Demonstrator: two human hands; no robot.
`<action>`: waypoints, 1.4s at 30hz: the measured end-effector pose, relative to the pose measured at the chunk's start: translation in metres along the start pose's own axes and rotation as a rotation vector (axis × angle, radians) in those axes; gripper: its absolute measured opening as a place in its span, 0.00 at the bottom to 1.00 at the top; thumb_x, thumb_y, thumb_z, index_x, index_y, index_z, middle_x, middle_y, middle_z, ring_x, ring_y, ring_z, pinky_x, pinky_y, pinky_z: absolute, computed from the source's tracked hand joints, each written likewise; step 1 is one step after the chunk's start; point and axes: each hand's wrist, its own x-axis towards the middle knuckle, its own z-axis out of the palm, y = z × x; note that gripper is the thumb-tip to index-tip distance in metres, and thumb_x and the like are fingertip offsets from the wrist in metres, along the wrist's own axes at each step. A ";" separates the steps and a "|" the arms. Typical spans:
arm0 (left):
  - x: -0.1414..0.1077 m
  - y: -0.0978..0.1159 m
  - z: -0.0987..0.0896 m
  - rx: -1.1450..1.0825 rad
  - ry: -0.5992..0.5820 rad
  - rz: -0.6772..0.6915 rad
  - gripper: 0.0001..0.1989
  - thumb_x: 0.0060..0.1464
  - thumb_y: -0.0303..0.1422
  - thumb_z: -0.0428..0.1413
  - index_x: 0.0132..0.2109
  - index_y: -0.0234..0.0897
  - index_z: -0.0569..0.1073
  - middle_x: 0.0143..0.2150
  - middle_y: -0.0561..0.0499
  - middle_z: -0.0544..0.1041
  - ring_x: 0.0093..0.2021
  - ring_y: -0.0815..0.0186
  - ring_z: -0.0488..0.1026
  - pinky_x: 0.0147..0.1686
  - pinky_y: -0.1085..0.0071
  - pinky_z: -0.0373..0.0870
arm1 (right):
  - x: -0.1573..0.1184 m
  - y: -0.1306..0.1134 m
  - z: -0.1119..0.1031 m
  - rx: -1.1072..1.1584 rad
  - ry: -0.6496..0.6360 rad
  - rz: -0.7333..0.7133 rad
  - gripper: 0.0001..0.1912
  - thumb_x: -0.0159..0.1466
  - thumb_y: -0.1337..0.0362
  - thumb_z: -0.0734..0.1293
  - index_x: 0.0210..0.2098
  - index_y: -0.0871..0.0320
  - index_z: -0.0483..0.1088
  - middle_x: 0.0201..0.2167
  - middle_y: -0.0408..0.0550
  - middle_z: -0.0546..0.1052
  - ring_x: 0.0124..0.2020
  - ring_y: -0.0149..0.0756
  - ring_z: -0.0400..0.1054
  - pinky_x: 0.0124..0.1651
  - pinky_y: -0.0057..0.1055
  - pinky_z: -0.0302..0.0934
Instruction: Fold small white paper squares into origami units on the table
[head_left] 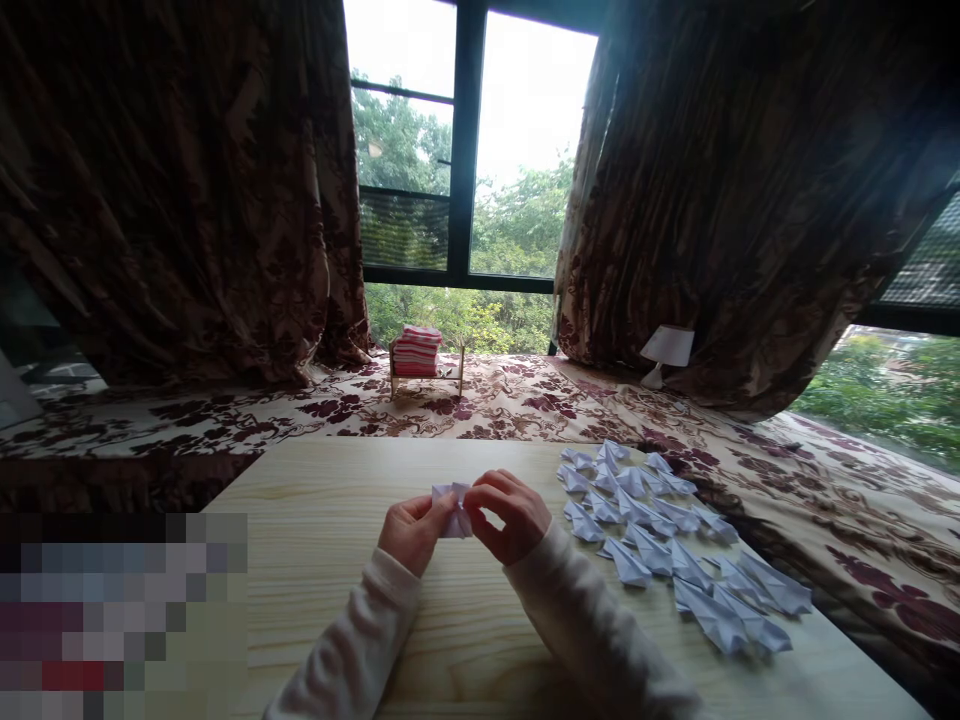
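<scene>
A small piece of folded white paper (pixel 454 520) is held above the wooden table between my two hands. My left hand (pixel 414 530) grips its left side, thumb laid across the front. At the paper's upper right edge, my right hand (pixel 514 512) pinches with thumb and forefinger, leaving a round gap between them. Creases show on the paper, though the fingers cover part of it. To the right of my right hand lie several folded white paper pieces (pixel 651 556), pointed and spread in loose rows.
The pale wood-grain table (pixel 322 600) reaches a ledge covered in flowered cloth (pixel 510 400). On it stand a small rack (pixel 427 376) with pink striped folded cloths (pixel 417 352) and a white-shaded lamp (pixel 669 346). Dark patterned curtains (pixel 225 200) flank the window. The lower left corner is blurred out.
</scene>
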 end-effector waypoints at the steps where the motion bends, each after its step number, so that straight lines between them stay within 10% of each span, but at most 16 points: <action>1: 0.000 0.000 0.000 -0.015 -0.004 -0.004 0.12 0.35 0.38 0.62 0.27 0.33 0.79 0.22 0.51 0.78 0.22 0.70 0.69 0.27 0.75 0.66 | 0.000 0.000 0.000 0.012 -0.003 0.004 0.07 0.56 0.73 0.59 0.28 0.57 0.67 0.26 0.45 0.69 0.29 0.32 0.60 0.33 0.27 0.57; 9: 0.000 -0.006 0.000 -0.082 -0.018 -0.012 0.13 0.34 0.37 0.63 0.27 0.32 0.79 0.21 0.51 0.77 0.22 0.68 0.71 0.27 0.72 0.69 | -0.001 0.000 0.005 0.168 0.037 0.101 0.09 0.52 0.74 0.61 0.28 0.57 0.69 0.26 0.44 0.69 0.28 0.31 0.62 0.30 0.26 0.59; 16: 0.000 -0.012 -0.002 0.356 0.102 0.357 0.10 0.44 0.36 0.56 0.27 0.33 0.77 0.22 0.50 0.75 0.25 0.66 0.70 0.27 0.72 0.67 | -0.002 0.004 0.011 0.394 0.037 0.573 0.11 0.57 0.61 0.62 0.25 0.61 0.70 0.21 0.45 0.70 0.23 0.29 0.63 0.23 0.23 0.57; 22: -0.003 -0.008 0.000 0.376 0.098 0.467 0.13 0.46 0.35 0.54 0.18 0.35 0.68 0.23 0.51 0.74 0.25 0.68 0.69 0.26 0.73 0.65 | -0.007 0.009 0.024 0.627 0.008 0.654 0.12 0.54 0.57 0.65 0.24 0.61 0.69 0.17 0.42 0.69 0.19 0.27 0.58 0.20 0.24 0.54; 34: 0.004 -0.012 0.002 -0.115 0.130 0.014 0.15 0.33 0.39 0.63 0.28 0.32 0.79 0.22 0.51 0.77 0.24 0.68 0.70 0.27 0.74 0.66 | -0.006 0.004 0.034 0.789 0.078 0.736 0.14 0.53 0.55 0.65 0.21 0.60 0.64 0.13 0.39 0.64 0.15 0.25 0.56 0.18 0.24 0.52; 42: 0.002 -0.009 -0.001 0.035 0.093 0.032 0.13 0.32 0.37 0.63 0.26 0.31 0.79 0.20 0.50 0.76 0.21 0.68 0.68 0.23 0.73 0.64 | -0.003 0.001 0.004 0.246 0.082 0.198 0.14 0.57 0.68 0.61 0.43 0.57 0.69 0.38 0.51 0.72 0.35 0.34 0.67 0.32 0.29 0.65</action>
